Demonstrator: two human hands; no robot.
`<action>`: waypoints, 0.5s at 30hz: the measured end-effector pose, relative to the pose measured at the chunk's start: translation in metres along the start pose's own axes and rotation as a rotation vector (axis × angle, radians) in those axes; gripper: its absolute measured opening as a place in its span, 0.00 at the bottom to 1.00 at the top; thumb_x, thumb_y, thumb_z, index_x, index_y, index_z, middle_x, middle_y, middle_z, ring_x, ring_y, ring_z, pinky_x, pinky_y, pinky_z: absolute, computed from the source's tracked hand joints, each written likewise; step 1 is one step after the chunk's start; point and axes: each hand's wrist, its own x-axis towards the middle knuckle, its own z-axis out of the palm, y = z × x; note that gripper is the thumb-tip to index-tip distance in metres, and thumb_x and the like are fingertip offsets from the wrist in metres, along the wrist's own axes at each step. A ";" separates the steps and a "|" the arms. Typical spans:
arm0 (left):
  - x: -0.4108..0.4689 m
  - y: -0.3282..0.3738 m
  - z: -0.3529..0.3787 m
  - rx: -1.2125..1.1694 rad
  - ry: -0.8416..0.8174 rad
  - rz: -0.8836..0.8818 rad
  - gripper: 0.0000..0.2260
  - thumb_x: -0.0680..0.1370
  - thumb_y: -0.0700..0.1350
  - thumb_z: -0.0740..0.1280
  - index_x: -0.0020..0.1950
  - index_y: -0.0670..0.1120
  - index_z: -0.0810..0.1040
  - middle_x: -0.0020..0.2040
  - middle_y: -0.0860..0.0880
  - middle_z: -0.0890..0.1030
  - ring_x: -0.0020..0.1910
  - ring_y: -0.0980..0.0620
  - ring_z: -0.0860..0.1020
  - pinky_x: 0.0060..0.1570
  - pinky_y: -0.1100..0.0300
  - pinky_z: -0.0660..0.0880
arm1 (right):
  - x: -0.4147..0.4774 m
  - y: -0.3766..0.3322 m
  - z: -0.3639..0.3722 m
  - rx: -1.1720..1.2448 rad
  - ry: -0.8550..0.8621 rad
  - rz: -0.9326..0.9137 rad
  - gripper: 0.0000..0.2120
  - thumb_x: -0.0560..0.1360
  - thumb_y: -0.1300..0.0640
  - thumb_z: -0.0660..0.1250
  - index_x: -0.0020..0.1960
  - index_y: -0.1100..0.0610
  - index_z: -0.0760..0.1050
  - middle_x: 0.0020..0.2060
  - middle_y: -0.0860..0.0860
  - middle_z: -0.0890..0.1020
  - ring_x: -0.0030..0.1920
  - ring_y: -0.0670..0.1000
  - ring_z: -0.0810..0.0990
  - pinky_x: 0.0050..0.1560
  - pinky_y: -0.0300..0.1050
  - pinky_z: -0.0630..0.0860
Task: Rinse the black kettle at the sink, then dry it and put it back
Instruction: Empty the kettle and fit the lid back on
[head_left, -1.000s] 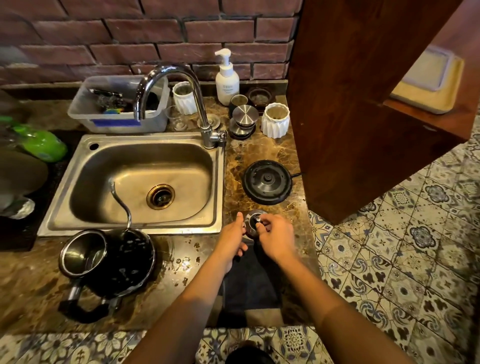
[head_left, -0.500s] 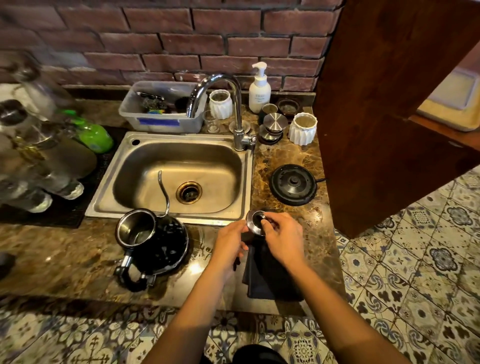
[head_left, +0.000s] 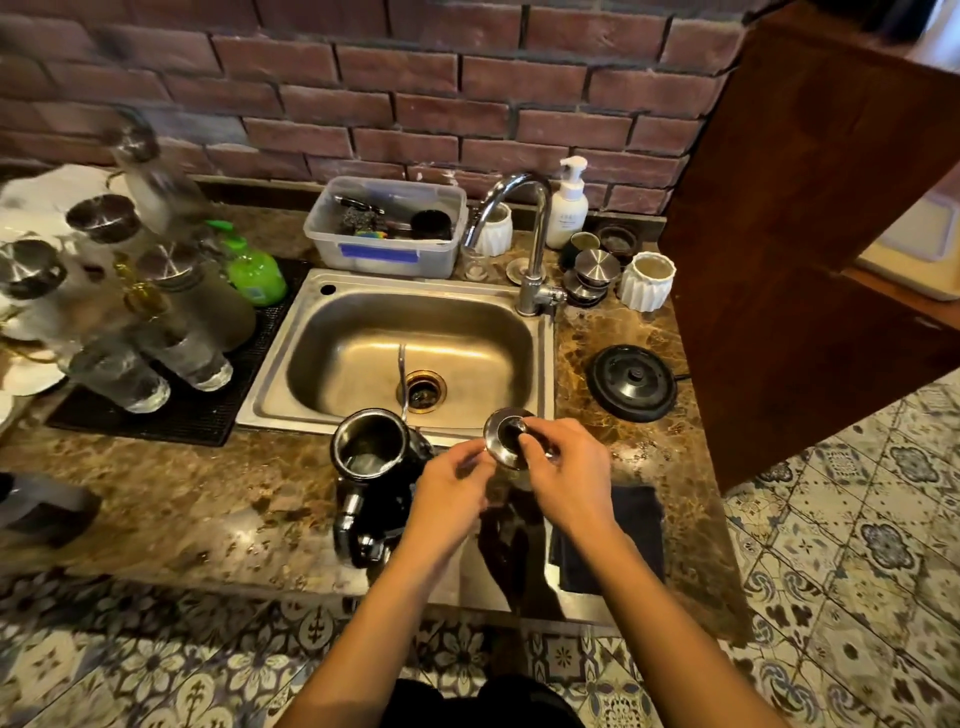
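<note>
Brown marble countertop (head_left: 218, 499) runs below a red brick wall (head_left: 415, 93), with a stainless steel sink (head_left: 271, 364) set into it near the middle of your view. Your black gooseneck kettle (head_left: 370, 452) stands upright and lidless on the counter at the sink's 6 o'clock. It sits just against the front rim, its handle toward you and its thin spout reaching over the basin. At the kettle's 3 o'clock your right hand (head_left: 569, 470) pinches the knob of the round steel kettle lid (head_left: 497, 444), holding it tilted in the air above the sink's front rim. Your left hand (head_left: 449, 486) sits at the lid's 8 o'clock, fingers loosely curled toward its edge; you cannot tell whether they touch it. A round black kettle base (head_left: 631, 382) lies at the sink's 3 o'clock, and a dark folded cloth (head_left: 623, 535) lies at your right wrist's 3 o'clock. A chrome faucet (head_left: 535, 234) rises at the sink's 1 o'clock.
</note>
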 end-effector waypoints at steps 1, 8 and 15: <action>-0.003 0.003 -0.008 0.008 -0.007 0.014 0.11 0.82 0.44 0.65 0.63 0.51 0.79 0.45 0.50 0.81 0.33 0.58 0.75 0.23 0.73 0.68 | -0.002 -0.009 0.003 0.004 0.011 -0.015 0.11 0.78 0.57 0.70 0.58 0.53 0.84 0.48 0.48 0.84 0.48 0.46 0.81 0.52 0.40 0.76; -0.014 0.013 -0.066 0.069 0.059 0.115 0.12 0.81 0.47 0.66 0.63 0.53 0.80 0.49 0.53 0.84 0.36 0.59 0.78 0.34 0.67 0.73 | -0.010 -0.062 0.029 0.039 0.047 -0.081 0.11 0.78 0.57 0.70 0.60 0.53 0.84 0.50 0.47 0.85 0.50 0.43 0.81 0.53 0.38 0.77; -0.017 0.008 -0.117 0.043 0.074 0.146 0.09 0.81 0.45 0.66 0.59 0.54 0.82 0.36 0.48 0.84 0.30 0.58 0.76 0.29 0.70 0.71 | -0.016 -0.100 0.060 0.029 0.012 -0.119 0.12 0.78 0.58 0.70 0.60 0.54 0.84 0.50 0.48 0.85 0.50 0.45 0.81 0.55 0.41 0.78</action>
